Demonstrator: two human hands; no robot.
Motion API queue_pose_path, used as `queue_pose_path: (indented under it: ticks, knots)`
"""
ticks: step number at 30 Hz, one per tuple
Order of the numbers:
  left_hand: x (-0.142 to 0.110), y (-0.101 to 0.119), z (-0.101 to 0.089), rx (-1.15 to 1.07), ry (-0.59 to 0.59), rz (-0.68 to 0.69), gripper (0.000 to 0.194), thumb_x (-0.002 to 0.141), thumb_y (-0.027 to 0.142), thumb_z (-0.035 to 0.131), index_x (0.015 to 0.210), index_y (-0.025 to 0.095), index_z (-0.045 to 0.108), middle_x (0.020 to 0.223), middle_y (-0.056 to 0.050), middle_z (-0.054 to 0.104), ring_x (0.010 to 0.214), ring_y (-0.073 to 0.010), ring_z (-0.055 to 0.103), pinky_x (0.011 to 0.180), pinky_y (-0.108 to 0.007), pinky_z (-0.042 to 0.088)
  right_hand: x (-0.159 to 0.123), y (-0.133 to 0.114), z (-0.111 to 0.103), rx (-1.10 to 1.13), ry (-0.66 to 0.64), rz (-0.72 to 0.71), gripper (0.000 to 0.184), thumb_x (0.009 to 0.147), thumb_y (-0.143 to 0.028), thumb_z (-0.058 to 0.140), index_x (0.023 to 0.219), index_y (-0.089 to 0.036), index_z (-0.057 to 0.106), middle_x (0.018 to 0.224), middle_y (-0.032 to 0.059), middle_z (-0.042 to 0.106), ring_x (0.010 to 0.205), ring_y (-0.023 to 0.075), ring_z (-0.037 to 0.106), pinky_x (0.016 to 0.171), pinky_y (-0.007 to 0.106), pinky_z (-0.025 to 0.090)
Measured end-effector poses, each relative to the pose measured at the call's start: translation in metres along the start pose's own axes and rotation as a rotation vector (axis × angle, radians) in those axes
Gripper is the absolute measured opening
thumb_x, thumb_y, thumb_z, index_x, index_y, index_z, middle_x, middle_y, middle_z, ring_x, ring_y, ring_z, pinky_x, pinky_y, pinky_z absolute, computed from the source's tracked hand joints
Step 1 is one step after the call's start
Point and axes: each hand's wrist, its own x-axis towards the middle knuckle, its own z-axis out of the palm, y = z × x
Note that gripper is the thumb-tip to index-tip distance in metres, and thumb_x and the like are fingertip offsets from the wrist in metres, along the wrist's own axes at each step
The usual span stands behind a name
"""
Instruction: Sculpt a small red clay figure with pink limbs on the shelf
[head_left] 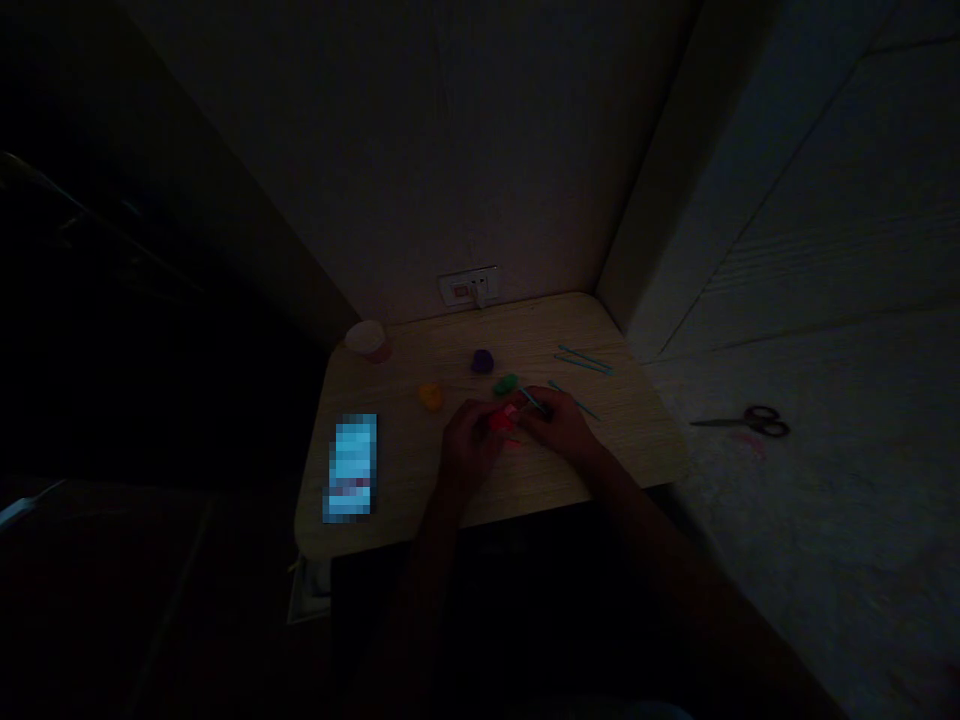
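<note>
The room is very dark. Both my hands meet over a small wooden table (630, 440). My left hand (466, 445) is curled around a red lump (501, 420) that looks like clay. My right hand (559, 422) pinches the same red lump from the right, and a thin teal stick (531, 400) pokes out by its fingers. Just behind the hands lie a green lump (505, 384), a purple lump (482, 361) and a yellow lump (430, 396).
A lit phone (351, 468) lies at the table's left front. A pale cup (367, 340) stands at the back left corner. More teal sticks (583, 360) lie at the back right. Scissors (742, 421) rest on the floor to the right. A wall socket (469, 288) sits behind.
</note>
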Motion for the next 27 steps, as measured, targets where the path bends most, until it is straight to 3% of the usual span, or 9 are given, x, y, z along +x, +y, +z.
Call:
queue_pose_path:
  ticks: [7,17,27]
  knots:
    - [-0.002,-0.0013,0.0029,-0.181,-0.017,-0.164,0.024,0.087,0.039,0.073,0.102,0.021,0.071,0.099,-0.008,0.076,0.089,-0.023,0.072,0.076,-0.034,0.06,0.0,0.0044,-0.0031,0.045,0.023,-0.003,0.031,0.08,-0.053,0.081,0.099,-0.028,0.081,0.1,0.0047,0.081,0.093,0.0246,0.074,0.087,0.039,0.059]
    - [-0.002,-0.0032,0.0015,-0.202,-0.036,-0.176,0.023,0.088,0.038,0.073,0.104,0.021,0.073,0.101,-0.007,0.076,0.092,-0.0238,0.073,0.078,-0.035,0.06,-0.0011,-0.0005,-0.0042,0.077,-0.014,0.006,0.031,0.081,-0.056,0.079,0.091,-0.026,0.08,0.095,0.005,0.08,0.091,0.0252,0.074,0.086,0.039,0.059]
    - [-0.0008,-0.0037,0.003,-0.168,0.048,-0.161,0.022,0.088,0.037,0.073,0.102,0.02,0.072,0.099,-0.008,0.076,0.091,-0.0224,0.072,0.083,-0.036,0.058,-0.0021,0.0023,-0.0034,0.073,0.027,-0.061,0.024,0.082,-0.048,0.08,0.091,-0.026,0.079,0.098,0.0051,0.079,0.094,0.0247,0.074,0.087,0.039,0.057]
